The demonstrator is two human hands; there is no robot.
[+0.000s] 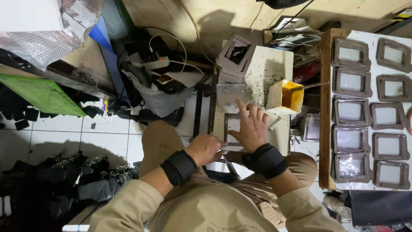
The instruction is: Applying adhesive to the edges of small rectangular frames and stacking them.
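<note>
At counter's near edge: my right hand (253, 128) lies flat, fingers spread, pressing the brown rectangular leather frame (234, 125); left hand (207, 149) curled, pinching its near corner. Looks like a pressing-down step. Glue pot (286, 95) at far right.

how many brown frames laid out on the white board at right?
11 brown frames on the white board: five in its left column, four in the next, two more at the top right. More may lie beyond the picture's edge.

Glue tub (286, 95) — frame stack (235, 56) — crowding worktop (274, 64)
</note>
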